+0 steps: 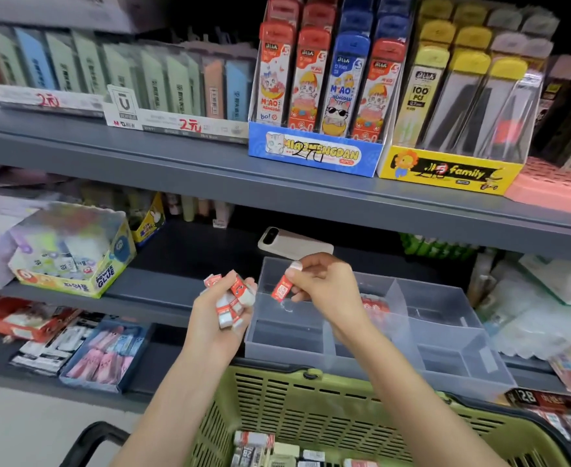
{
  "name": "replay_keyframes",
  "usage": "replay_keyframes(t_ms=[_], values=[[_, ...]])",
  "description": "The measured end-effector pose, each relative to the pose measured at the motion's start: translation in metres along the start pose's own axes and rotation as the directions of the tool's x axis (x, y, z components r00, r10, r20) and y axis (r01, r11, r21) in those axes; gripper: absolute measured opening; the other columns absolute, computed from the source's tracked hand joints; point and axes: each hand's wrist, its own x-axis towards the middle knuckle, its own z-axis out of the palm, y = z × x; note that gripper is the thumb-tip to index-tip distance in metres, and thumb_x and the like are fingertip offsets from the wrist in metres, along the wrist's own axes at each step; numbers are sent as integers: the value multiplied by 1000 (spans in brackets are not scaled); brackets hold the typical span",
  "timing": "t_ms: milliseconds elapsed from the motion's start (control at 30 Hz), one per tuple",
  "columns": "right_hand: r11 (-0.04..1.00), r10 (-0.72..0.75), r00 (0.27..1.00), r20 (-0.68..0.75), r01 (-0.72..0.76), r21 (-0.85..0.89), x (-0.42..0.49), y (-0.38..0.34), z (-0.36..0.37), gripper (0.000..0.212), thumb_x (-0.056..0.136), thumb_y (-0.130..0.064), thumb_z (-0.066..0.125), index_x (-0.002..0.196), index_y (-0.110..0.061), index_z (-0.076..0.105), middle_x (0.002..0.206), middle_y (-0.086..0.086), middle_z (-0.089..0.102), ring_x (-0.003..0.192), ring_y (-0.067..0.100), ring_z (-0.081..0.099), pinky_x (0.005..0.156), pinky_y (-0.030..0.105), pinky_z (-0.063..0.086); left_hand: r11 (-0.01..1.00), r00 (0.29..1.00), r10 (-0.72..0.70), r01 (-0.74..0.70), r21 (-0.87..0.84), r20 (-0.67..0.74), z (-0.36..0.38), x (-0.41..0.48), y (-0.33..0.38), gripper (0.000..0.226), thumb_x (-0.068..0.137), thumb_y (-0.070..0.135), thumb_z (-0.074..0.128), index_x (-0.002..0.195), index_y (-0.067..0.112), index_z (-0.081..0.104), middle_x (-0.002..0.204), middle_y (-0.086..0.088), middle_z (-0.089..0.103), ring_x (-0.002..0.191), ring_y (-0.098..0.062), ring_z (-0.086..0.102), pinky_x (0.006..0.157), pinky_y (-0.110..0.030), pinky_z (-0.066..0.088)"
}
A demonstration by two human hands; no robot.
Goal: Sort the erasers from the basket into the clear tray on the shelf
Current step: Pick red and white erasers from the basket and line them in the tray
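Head view: a person stood at a grey shelf [162,294] of stationery, both bare arms reaching over a green basket [311,406].
Left hand [220,308]: fingers curled round a bunch of red-and-white erasers [235,298], held just left of the clear tray [445,335].
Right hand [324,284]: thumb and fingers pinched a single eraser [281,288] by its upper end, hanging over the tray's rear-left compartment.
Tray: it sat on the shelf, split by dividers; red-wrapped pieces showed in a compartment behind the right wrist.
Basket: more erasers lay at its bottom.
Nearby: a phone [294,244] lay behind the tray; a glue box [75,254] stood well left.
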Motion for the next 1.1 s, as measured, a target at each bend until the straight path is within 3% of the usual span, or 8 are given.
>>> replay_keyframes(t_ms=[200,333,467,633,733,800,1000,1100], values=[[978,55,996,-66,-67,-200,29,4,10,7,85,-9,66,86,-5,61,80,15,69,57,22,65,69,36,56,999,1000,-21,21,25,-1,2,-3,-9,31,69,12,70,96,6,56,76,-13,68,79,-19,72,60,-25,57],[588,276,941,193,-7,-808,51,9,21,32,93,-30,54,100,-2,69,98,12,65,90,25,62,85,31,50,998,1000,-21,22,62,-18,1,-3,-9,37,67,14,70,101,3,60,78,-15,72,75,-20,73,57,-26,57],[400,437,880,186,-5,-916,63,12,28,33,91,-26,55,115,-3,59,105,9,55,93,21,55,76,28,45,998,999,-36,36,48,0,2,-1,-6,31,70,13,70,98,1,62,85,-19,72,75,-22,73,52,-24,55],[467,396,906,151,-57,-883,59,8,24,32,88,-24,60,110,-2,62,98,9,60,91,24,61,73,27,47,1000,999,-9,8,26,46,3,5,-2,27,72,11,68,97,3,60,89,-17,66,70,-19,70,48,-21,52],[811,123,980,156,-8,-586,39,-3,17,21,89,-21,59,94,-4,70,85,9,69,81,25,65,77,34,55,998,999,23,-26,58,50,0,8,-1,28,71,12,68,96,4,61,86,-15,69,71,-19,71,51,-23,54],[954,-78,975,208,134,-268,13,-18,15,12,85,-27,65,82,-18,72,67,-8,67,67,9,63,63,21,52,992,997,51,-57,113,61,-1,10,0,18,70,14,69,86,7,67,82,-12,71,73,-19,70,59,-27,57],[808,-205,941,270,318,-496,-31,-22,31,20,74,-29,75,90,-28,64,62,-13,59,57,-2,54,60,17,45,965,984,135,-156,212,113,-4,8,-3,28,70,20,70,93,9,58,80,-6,69,74,-17,69,66,-28,58],[954,-172,971,165,206,-219,-32,-17,24,11,79,-18,72,82,-27,66,66,-12,63,59,-2,56,60,17,49,961,980,145,-172,217,133,-4,6,-3,26,69,18,71,90,11,57,76,-4,68,68,-15,67,64,-25,56]])
